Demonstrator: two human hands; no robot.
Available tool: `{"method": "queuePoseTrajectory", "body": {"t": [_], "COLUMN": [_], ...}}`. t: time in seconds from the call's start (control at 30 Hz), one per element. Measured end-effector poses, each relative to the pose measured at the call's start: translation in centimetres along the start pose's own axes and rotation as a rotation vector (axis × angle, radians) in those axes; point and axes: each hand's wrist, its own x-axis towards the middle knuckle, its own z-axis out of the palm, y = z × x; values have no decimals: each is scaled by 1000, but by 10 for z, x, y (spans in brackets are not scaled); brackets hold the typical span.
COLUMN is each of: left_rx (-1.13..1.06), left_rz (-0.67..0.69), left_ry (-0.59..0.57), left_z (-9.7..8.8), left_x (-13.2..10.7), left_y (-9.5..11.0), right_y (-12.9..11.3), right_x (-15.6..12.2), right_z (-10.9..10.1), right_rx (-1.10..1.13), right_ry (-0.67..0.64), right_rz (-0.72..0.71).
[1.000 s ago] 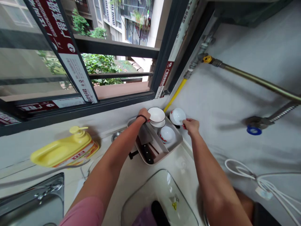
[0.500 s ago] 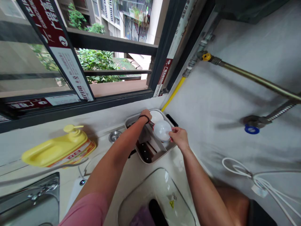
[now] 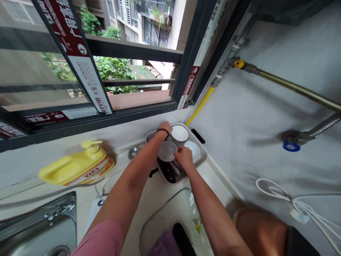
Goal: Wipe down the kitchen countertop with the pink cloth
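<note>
Reaching past a clear, round-cornered tub (image 3: 170, 213), bottom ctr, w/ purple cloth (image 3: 163, 245) in it, a person in a pink sleeve (image 3: 105, 234) has both arms at a matte, round-cornered tray (image 3: 201, 160), frame ctr. R hand (image 3: 184, 155) pinches the rim of a translucent bowl (image 3: 167, 152), plastic-looking, btwn thumb & fingers. Bowl lies just L of that grip, over the tray's left side, mouth toward camera; it's round, so no long axis. R hand is nearer; L wrist passes close by its upper-left edge. Whether bowl touches tray: can't tell. L hand (image 3: 165, 126) is beside a dark-rimmed white bowl (image 3: 179, 134), fingertips hidden, grip unclear. Smooth black knife handle (image 3: 168, 172) shows below; glossy white bowl (image 3: 194, 149) is R of the pinch. Yellow plastic jug (image 3: 77, 169), mid-left; yellow pipe (image 3: 201, 105), upper ctr; leafy greenery (image 3: 113, 74) outside, upper left.
</note>
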Motion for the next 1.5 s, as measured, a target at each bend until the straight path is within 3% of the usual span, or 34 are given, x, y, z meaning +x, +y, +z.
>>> {"method": "queuePoseTrajectory", "body": {"t": [0.13, 0.3, 0.47, 0.73, 0.8, 0.9, 1.03, 1.13, 1.23, 1.37, 1.5], "left_rx": [-47, -274, -455, -534, -512, -464, -414, -372, -303, -221, -181], "left_rz": [4, 71, 75, -31, -91, -161, -213, -234, -239, -197, -160], "left_ry": [159, 338, 392, 176, 118, 51, 34, 38, 17, 3, 26], "left_z": [-27, -31, 1, 65, 73, 83, 98, 112, 125, 135, 141], "left_x": [-36, -132, -230, -337, -361, -398, -439, -462, -476, -483, -485], "left_y": [-12, -39, -67, -132, -151, -177, -209, -227, -237, -239, -241], "right_y": [-11, -16, -17, -21, -8, 33, 106, 146, 163, 163, 163], "right_x": [11, 21, 27, 14, -2, -44, -144, -232, -296, -321, -312], "right_z": [12, 22, 32, 32, 26, 16, 15, 37, 72, 102, 102], "right_rx": [-29, 32, 149, 274, 300, 389, 486, 367, 177, 91, 193], "right_ry": [7, -73, -46, -60, -10, 98, 214, 179, 88, 74, 89], "right_rz": [14, 61, 82, 102, 103, 76, 44, 8, -84, -66, -82]}}
